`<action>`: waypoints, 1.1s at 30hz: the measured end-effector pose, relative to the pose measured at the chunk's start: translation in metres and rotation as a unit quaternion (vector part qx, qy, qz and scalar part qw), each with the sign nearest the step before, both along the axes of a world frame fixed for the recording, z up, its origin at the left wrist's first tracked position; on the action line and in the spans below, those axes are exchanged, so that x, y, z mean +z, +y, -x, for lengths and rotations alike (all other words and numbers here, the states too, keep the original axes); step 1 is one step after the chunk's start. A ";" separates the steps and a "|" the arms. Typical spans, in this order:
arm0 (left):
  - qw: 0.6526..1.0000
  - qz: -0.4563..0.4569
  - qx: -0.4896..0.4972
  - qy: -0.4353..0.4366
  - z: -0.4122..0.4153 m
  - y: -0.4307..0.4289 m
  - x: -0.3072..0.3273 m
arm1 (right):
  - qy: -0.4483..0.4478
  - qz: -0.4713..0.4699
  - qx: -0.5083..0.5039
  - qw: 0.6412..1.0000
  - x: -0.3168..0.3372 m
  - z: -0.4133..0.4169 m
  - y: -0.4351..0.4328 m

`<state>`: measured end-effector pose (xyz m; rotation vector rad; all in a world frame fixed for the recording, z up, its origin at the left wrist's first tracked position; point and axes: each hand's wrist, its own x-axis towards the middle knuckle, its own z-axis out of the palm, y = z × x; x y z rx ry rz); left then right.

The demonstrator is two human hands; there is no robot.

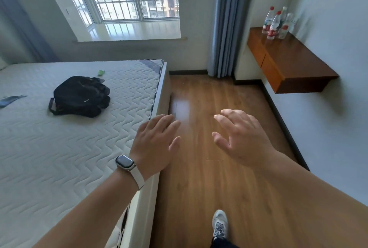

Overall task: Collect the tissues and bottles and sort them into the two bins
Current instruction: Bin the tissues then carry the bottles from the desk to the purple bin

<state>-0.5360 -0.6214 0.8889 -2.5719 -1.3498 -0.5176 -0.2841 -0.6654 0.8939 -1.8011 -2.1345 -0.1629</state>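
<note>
We stand beside the bed [59, 158], collecting not yet begun, we judge. Right of the bed, a shelf [298, 62] carries the bottles [272, 27]. Our left hand [157, 144] and right hand [241, 136] hover spread, empty; next we must approach and grasp one.

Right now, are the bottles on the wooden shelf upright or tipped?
Upright. The bottles stand on their bases on the shelf, necks pointing up; none lies on its side.

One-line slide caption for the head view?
Left hand and right hand open, empty, beside the bed; bottles wait on the wall shelf.
</note>
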 end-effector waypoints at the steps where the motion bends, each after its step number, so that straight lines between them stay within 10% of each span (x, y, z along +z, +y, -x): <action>1: 1.000 0.001 0.002 0.002 -0.009 0.014 0.001 | 0.001 0.002 0.006 1.000 0.000 -0.008 0.015; 33: 0.993 0.022 -0.117 -0.010 -0.218 0.409 -0.012 | -0.015 0.018 -0.114 0.993 -0.003 -0.213 0.344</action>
